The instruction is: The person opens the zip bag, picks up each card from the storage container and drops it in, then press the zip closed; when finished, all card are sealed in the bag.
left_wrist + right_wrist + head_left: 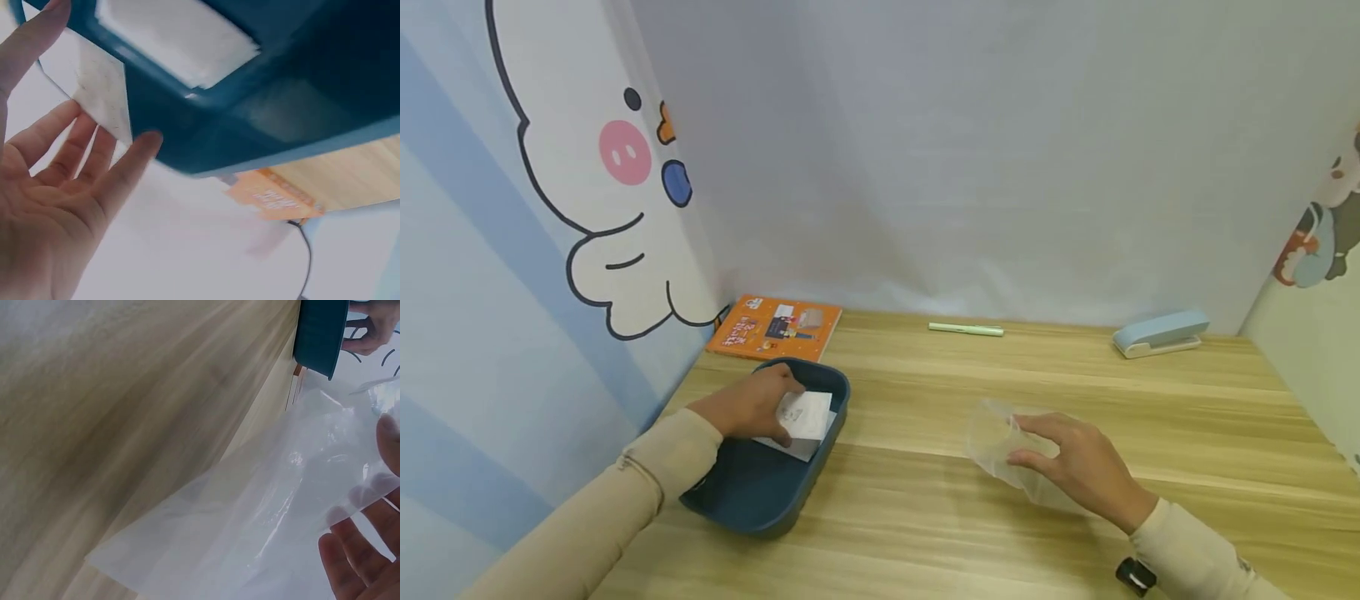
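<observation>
My left hand reaches into a dark blue plastic bin and holds a white card with a small printed drawing, thumb on one side and fingers on the other. In the left wrist view a second white piece, a folded paper or packet, lies in the bin beside the card. Over the table's right half, my right hand grips a clear plastic bag by its edge between thumb and fingers. The bag hangs thin and crumpled in the right wrist view, and nothing shows inside it.
An orange booklet lies behind the bin, against the back curtain. Farther right along the back of the wooden table are a pale green pen and a light blue stapler. Printed cloth walls enclose the left, back and right sides.
</observation>
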Demonstrator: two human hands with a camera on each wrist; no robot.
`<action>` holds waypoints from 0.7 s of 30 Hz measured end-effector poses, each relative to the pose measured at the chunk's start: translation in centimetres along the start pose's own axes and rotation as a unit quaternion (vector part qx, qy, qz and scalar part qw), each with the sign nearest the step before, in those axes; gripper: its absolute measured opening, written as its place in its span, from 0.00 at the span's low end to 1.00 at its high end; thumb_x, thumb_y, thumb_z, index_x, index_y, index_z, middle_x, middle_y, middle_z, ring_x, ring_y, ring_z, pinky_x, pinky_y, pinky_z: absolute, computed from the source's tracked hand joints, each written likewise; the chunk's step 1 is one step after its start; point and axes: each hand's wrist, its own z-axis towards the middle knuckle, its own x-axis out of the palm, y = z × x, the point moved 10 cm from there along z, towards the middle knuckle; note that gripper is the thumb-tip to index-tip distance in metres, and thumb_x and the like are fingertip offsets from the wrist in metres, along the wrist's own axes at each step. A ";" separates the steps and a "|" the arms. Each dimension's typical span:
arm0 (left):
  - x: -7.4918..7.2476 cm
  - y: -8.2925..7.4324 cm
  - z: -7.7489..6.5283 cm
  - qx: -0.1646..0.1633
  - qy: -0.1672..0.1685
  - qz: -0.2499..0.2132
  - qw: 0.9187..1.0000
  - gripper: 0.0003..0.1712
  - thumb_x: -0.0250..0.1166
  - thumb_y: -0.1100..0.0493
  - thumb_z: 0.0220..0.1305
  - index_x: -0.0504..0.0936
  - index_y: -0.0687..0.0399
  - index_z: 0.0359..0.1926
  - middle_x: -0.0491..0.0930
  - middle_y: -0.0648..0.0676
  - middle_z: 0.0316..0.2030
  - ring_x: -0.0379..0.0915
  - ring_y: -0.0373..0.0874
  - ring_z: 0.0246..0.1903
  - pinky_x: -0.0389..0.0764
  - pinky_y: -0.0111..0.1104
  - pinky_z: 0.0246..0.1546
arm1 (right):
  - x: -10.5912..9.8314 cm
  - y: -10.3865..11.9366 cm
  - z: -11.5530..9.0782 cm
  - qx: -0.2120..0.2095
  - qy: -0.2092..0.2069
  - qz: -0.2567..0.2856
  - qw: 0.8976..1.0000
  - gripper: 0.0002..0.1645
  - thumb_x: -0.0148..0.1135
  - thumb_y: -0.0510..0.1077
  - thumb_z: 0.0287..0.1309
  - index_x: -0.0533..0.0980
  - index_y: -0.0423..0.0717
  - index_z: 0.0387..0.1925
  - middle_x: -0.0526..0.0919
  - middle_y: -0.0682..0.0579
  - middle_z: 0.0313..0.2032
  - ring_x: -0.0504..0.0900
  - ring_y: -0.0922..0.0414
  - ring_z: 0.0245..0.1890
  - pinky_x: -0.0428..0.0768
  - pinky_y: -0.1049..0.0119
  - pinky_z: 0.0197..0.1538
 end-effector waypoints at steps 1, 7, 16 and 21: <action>-0.3 -0.2 -0.1 0.000 -0.002 -0.004 1.000 0.44 0.84 0.53 0.46 0.77 0.66 0.62 0.72 0.59 0.52 0.71 0.47 0.44 0.77 0.41 0.48 | 0.1 0.0 0.0 0.004 0.002 -0.001 1.000 0.28 0.80 0.48 0.45 0.85 0.42 0.50 0.87 0.48 0.47 0.86 0.48 0.45 0.84 0.51 0.42; -1.9 -1.6 -0.5 -0.009 -0.013 0.004 1.000 0.45 0.82 0.51 0.48 0.75 0.65 0.65 0.72 0.62 0.56 0.72 0.46 0.42 0.77 0.39 0.43 | 0.3 0.3 0.3 0.017 0.012 -0.012 1.000 0.29 0.79 0.50 0.45 0.85 0.42 0.50 0.87 0.47 0.47 0.86 0.46 0.44 0.84 0.51 0.40; -2.6 -5.4 -0.4 -0.001 -0.021 0.010 1.000 0.40 0.80 0.44 0.50 0.80 0.53 0.62 0.74 0.59 0.59 0.74 0.48 0.46 0.77 0.41 0.46 | 0.8 0.7 0.4 0.023 0.035 -0.018 0.999 0.29 0.78 0.52 0.47 0.84 0.42 0.51 0.87 0.47 0.47 0.86 0.46 0.44 0.84 0.53 0.40; -2.2 -9.2 0.6 0.016 -0.028 0.009 0.999 0.38 0.80 0.42 0.49 0.82 0.49 0.60 0.76 0.53 0.52 0.72 0.42 0.39 0.77 0.37 0.43 | 0.9 0.9 0.4 0.015 0.035 -0.025 0.999 0.29 0.78 0.51 0.47 0.84 0.42 0.51 0.87 0.47 0.47 0.86 0.47 0.43 0.84 0.55 0.38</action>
